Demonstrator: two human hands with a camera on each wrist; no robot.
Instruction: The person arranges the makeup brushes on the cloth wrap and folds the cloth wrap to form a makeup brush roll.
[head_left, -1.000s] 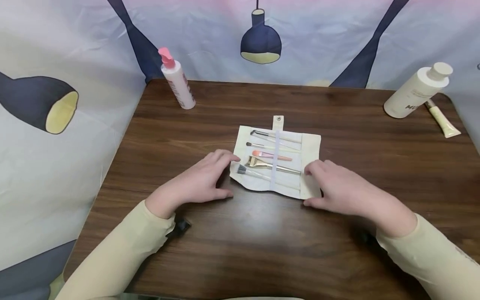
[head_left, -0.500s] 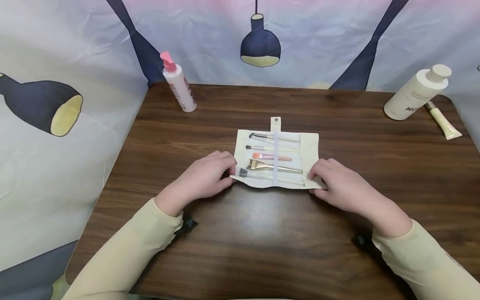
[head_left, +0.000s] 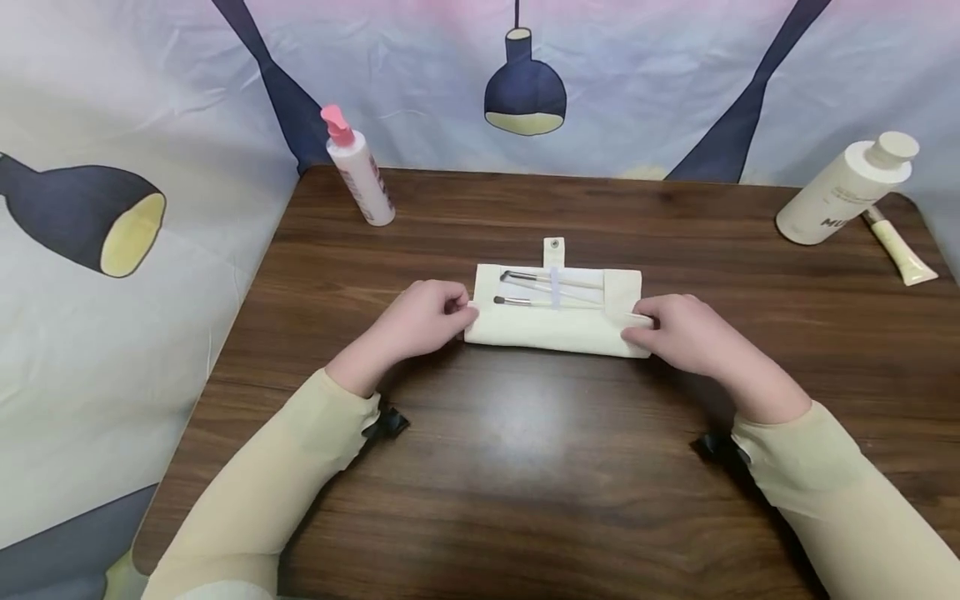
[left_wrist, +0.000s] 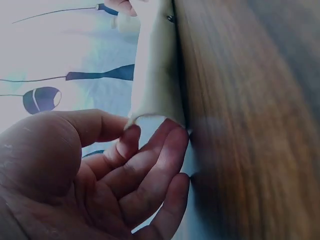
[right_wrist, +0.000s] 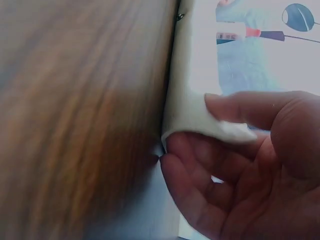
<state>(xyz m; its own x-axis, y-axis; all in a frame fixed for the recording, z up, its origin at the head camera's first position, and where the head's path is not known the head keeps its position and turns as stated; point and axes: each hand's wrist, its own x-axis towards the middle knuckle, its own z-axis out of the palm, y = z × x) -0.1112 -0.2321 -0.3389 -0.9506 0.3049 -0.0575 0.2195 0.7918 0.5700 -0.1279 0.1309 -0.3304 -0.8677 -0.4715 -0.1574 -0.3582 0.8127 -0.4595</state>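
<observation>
A cream fabric brush roll (head_left: 555,330) lies on the wooden table, its near part folded over so that it covers the lower brushes. Above the fold, a few makeup brushes (head_left: 517,301) still show under the pale elastic band. The snap tab (head_left: 553,252) points away at the far side. My left hand (head_left: 429,317) pinches the folded edge at the left end between thumb and index finger. At the opposite end my right hand (head_left: 678,331) pinches the same flap, thumb on top. Both wrist views show the fabric curving over, with fingertips at its open ends.
A white pump bottle (head_left: 362,179) with a pink head stands at the back left. Towards the back right are a large white bottle (head_left: 843,192) and a small cream tube (head_left: 900,252) beside it. A printed cloth backdrop (head_left: 420,92) hangs behind the table.
Both hands have taken hold of the roll's near edge, lifted it and folded it away from me over the lower brushes. The roll now looks shorter from front to back.
</observation>
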